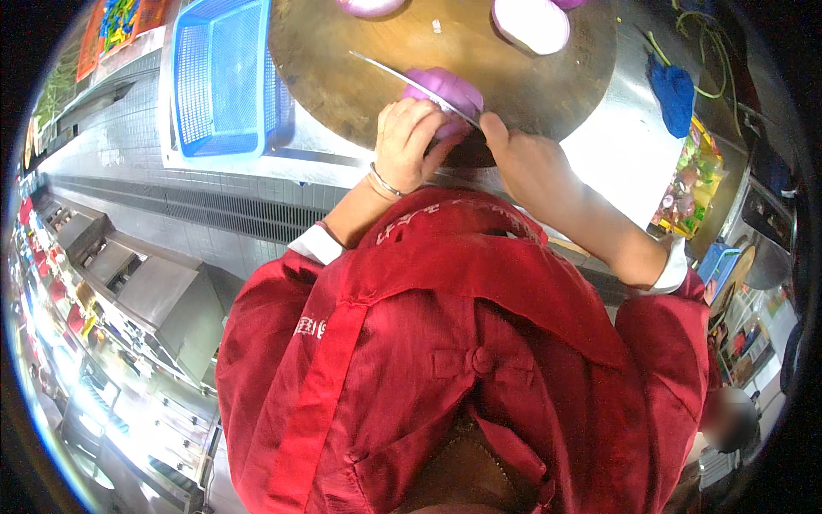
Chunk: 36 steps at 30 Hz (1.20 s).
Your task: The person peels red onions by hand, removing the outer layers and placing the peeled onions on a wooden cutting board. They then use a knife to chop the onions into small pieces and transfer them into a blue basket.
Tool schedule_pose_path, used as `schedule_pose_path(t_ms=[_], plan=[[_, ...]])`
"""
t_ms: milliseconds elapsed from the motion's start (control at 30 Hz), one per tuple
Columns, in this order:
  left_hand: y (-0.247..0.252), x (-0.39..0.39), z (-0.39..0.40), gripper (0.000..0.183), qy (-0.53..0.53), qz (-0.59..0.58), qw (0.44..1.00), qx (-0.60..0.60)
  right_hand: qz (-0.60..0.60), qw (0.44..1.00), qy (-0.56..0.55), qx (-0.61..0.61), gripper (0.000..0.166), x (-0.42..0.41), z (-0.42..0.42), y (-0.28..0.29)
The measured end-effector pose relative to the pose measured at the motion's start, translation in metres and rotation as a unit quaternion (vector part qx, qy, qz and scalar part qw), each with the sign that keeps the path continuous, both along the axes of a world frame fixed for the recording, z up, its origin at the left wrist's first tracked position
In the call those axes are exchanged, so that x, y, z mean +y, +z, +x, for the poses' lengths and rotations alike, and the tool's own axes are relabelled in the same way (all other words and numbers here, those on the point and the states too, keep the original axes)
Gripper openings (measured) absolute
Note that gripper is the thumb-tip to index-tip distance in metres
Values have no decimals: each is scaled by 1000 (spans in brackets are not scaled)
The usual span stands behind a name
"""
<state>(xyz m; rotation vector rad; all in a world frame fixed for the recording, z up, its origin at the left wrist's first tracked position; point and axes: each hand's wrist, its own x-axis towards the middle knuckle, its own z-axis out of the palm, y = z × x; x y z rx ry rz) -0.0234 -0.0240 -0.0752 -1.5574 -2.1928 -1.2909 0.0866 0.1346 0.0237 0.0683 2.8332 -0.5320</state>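
A purple onion [457, 90] lies at the near part of a round, worn chopping board [359, 77]. My left hand [410, 138] grips the onion's near left side, its fingertips close to the blade. The handle of a knife [398, 76] is in my right hand [523, 154], mostly hidden by it. The thin blade runs across the onion from my right hand towards the upper left. Farther back on the board are a cut onion half [532, 27], pale face up, and another purple onion [371, 5] at the picture's top edge. A small pale scrap lies between them.
A blue plastic basket [221, 83] stands left of the board on the metal table. At right lie a blue cloth [671, 95] and a yellow crate [697, 186] of vegetable scraps. An orange crate [90, 45] is at upper left. Another person [709, 424] is at lower right.
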Motion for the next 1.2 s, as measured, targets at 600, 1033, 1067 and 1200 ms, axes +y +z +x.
schedule_pose_path(t_ms=[600, 1033, 1067, 1200], plan=[[-1, -10, -1, 37, -13, -27, 999, 9, -54, 992, -97, 56, 22, 0, 24, 14], [-5, -13, 2, 36, 3, 21, 999, 32, 90, 996, 10, 12, 29, -17, 60, 54], [-6, -13, 2, 37, 2, 21, 999, 29, 102, 995, 6, 20, 28, -18, 60, 53], [-5, -15, 4, 38, 6, 7, 1000, 7, 148, 989, 20, -1, 19, -26, 57, 52]])
